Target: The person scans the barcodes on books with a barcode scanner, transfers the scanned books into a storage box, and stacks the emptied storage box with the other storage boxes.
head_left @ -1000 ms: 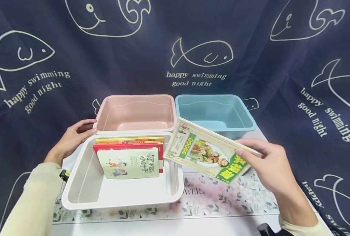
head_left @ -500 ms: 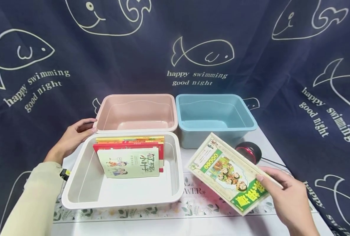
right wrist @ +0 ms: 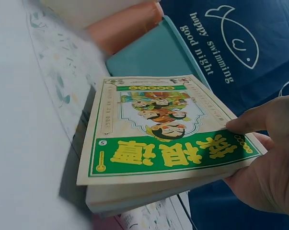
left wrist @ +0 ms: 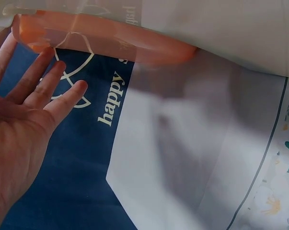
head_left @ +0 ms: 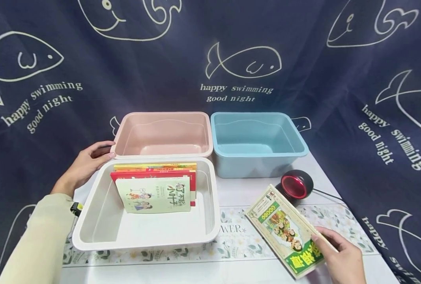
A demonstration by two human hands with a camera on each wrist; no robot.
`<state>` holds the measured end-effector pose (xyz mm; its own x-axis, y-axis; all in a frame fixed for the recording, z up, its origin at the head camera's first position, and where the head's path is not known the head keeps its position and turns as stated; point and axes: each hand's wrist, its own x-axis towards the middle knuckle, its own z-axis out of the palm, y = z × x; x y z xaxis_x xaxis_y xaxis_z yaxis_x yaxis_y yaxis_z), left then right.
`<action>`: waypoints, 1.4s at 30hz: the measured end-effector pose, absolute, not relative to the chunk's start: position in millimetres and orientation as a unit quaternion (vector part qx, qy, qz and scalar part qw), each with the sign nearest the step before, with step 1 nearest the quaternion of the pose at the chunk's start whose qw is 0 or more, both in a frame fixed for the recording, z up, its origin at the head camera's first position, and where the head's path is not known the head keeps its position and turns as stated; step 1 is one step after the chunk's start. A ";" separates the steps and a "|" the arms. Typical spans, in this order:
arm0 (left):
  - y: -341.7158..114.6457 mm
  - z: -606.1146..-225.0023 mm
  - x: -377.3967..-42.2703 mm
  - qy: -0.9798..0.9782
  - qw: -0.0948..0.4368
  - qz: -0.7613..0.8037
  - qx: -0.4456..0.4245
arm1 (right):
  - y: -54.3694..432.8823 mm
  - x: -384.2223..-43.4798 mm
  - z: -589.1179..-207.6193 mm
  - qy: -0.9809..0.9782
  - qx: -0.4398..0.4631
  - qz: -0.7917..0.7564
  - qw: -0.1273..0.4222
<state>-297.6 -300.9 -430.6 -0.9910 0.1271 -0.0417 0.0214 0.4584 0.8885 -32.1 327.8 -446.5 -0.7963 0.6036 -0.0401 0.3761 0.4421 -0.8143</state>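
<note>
My right hand (head_left: pixel 341 252) pinches a cream and green picture book (right wrist: pixel 158 129) by its edge, thumb on the cover. In the head view the book slants over the right front of the table, its illustrated cover facing up. My left hand (head_left: pixel 86 165) rests at the left corner of the pink bin (head_left: pixel 164 136); the left wrist view shows its fingers (left wrist: pixel 63 103) extended toward the bin. In front stands a white bin (head_left: pixel 146 232), where several books lean upright at the back, a pale green one (head_left: pixel 157 197) foremost and red and yellow ones behind it.
A blue bin (head_left: pixel 260 167) stands right of the pink one. Close to the book's far corner is a round black device (head_left: pixel 297 185) with a red glow and a cable. A flowered runner (head_left: pixel 231 244) crosses the white table; a dark fish-print cloth (head_left: pixel 238 23) hangs behind.
My right hand has carried the book from beside the white bin's right rim rightward and toward me, turning it steeper. The black device has come into view. My left hand stays at the pink bin.
</note>
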 end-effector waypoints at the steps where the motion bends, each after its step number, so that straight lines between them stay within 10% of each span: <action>1: -301.6 -430.3 -297.2 0.854 0.049 0.516 0.042 | 327.4 -31.7 -448.0 -0.838 -0.291 0.442 0.131; 20: -297.9 -429.8 -296.2 0.849 0.048 0.525 0.048 | 315.8 -71.9 -377.1 -0.867 -0.184 0.431 0.168; 30: -298.5 -429.0 -296.0 0.846 0.043 0.528 0.049 | 289.3 -144.1 -312.1 -0.842 -0.006 0.489 0.226; 42: -297.8 -430.1 -295.9 0.845 0.041 0.530 0.047 | 234.7 -237.6 -277.9 -0.792 0.088 0.585 0.150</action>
